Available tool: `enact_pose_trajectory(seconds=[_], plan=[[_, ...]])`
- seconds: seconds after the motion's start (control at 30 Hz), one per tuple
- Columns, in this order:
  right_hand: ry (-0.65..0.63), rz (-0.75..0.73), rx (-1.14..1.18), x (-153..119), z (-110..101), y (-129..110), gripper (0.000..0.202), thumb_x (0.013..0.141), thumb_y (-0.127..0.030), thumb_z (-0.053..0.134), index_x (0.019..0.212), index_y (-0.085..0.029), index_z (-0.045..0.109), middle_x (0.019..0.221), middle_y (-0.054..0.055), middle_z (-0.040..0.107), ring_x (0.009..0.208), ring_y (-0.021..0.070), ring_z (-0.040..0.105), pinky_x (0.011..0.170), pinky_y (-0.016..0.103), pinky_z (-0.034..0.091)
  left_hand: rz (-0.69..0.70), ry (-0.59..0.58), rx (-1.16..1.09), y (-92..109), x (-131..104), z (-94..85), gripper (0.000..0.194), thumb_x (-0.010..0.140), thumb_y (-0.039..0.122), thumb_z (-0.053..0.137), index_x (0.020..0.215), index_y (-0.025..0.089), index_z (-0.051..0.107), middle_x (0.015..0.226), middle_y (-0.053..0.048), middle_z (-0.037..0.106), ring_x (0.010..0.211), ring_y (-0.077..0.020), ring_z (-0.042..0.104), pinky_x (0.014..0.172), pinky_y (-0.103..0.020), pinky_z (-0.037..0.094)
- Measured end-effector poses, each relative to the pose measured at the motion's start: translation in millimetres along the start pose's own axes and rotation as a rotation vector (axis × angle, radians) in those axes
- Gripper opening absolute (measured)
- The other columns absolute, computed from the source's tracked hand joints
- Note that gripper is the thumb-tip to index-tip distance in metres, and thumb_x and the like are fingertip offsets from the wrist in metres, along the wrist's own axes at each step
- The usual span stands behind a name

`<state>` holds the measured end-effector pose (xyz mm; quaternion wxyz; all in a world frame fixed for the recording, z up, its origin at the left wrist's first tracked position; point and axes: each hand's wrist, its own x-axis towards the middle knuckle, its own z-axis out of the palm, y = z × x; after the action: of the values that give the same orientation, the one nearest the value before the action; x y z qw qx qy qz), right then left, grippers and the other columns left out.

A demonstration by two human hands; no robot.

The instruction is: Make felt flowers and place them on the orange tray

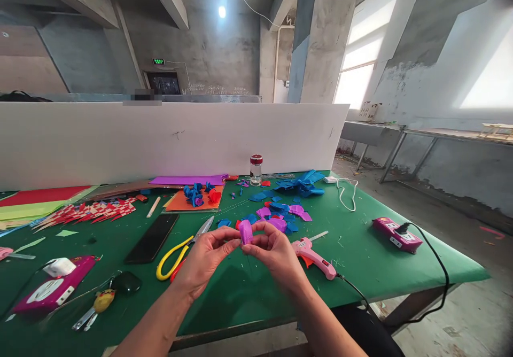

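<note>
A small piece of purple crepe paper, slightly curved, is pinched between my two hands above the table's near half. My left hand grips its left side with thumb and forefinger. On the opposite side, my right hand pinches it the same way. Behind the hands lie loose purple petals and blue paper scraps. A pink glue gun rests just right of my right hand. Yellow-handled scissors lie open beside my left hand, partly hidden by it.
Left on the green table are a black phone, a power strip and keys. Blue paper flowers sit on orange sheets. A red-lidded jar stands before a white board. Another power strip lies right.
</note>
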<state>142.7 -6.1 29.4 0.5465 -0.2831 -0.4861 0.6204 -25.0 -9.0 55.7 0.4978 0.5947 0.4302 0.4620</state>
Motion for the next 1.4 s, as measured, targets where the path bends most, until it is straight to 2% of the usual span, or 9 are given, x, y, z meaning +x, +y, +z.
enact_pose_trajectory(seconds=[0.13,0.3,0.43,0.73,0.97,1.13,1.4], plan=[[-0.048,0.031,0.048,0.9,3.1,1.9,0.045,0.060,-0.029,0.087,0.093,-0.020,0.056,0.068,-0.003,0.072,0.062,0.0105,0.062,0.064,0.022,0.043,-0.004,-0.069,-0.029,-3.7,-0.8,-0.2,0.016,0.074,0.034,0.074,0.087,0.024,0.078,0.088,-0.003,0.070,0.094,-0.0226,0.056,0.092,-0.038,0.043],[-0.044,0.045,0.054,0.8,3.2,2.4,0.046,0.059,-0.031,0.087,0.093,-0.019,0.057,0.066,-0.004,0.070,0.061,0.0102,0.061,0.064,0.022,0.043,0.015,-0.055,-0.093,-6.4,0.1,0.5,0.008,0.073,0.029,0.075,0.073,0.022,0.077,0.079,-0.001,0.065,0.085,-0.0186,0.055,0.086,-0.034,0.044],[-0.030,0.057,0.066,0.2,3.7,3.9,0.048,0.059,-0.033,0.087,0.095,-0.019,0.059,0.067,-0.003,0.071,0.063,0.0112,0.062,0.067,0.023,0.044,-0.002,-0.006,-0.176,-5.9,0.9,4.4,0.012,0.069,0.030,0.079,0.067,0.019,0.075,0.074,-0.001,0.063,0.078,-0.0162,0.054,0.078,-0.029,0.046],[-0.034,0.082,0.133,0.3,5.8,8.2,0.039,0.061,-0.034,0.087,0.085,-0.015,0.063,0.064,-0.001,0.070,0.060,0.0094,0.061,0.066,0.022,0.046,-0.059,0.123,-0.381,-11.4,2.7,13.3,0.023,0.063,0.031,0.084,0.072,0.015,0.072,0.069,0.002,0.059,0.066,-0.0093,0.048,0.062,-0.019,0.043],[-0.103,0.142,0.299,0.2,6.9,7.7,0.039,0.061,-0.030,0.088,0.087,-0.015,0.063,0.066,0.000,0.070,0.060,0.0087,0.062,0.067,0.023,0.048,-0.004,0.076,-0.448,-10.3,0.7,18.5,0.023,0.066,0.032,0.082,0.070,0.014,0.067,0.063,0.003,0.055,0.061,-0.0089,0.048,0.058,-0.019,0.044],[-0.164,0.183,0.416,-0.8,9.3,10.7,0.037,0.063,-0.026,0.087,0.089,-0.016,0.061,0.067,-0.001,0.069,0.057,0.0069,0.060,0.064,0.020,0.048,0.045,0.057,-0.444,-10.3,-1.6,18.1,0.022,0.070,0.031,0.079,0.070,0.014,0.064,0.067,0.003,0.053,0.059,-0.0085,0.048,0.053,-0.020,0.046],[-0.179,0.192,0.464,-3.0,14.2,17.6,0.034,0.067,-0.024,0.085,0.090,-0.016,0.061,0.069,-0.001,0.068,0.060,0.0074,0.060,0.068,0.023,0.050,-0.001,0.063,-0.476,-9.2,-4.1,21.1,0.024,0.069,0.031,0.079,0.071,0.015,0.061,0.065,0.005,0.049,0.051,-0.0061,0.047,0.045,-0.017,0.045]])
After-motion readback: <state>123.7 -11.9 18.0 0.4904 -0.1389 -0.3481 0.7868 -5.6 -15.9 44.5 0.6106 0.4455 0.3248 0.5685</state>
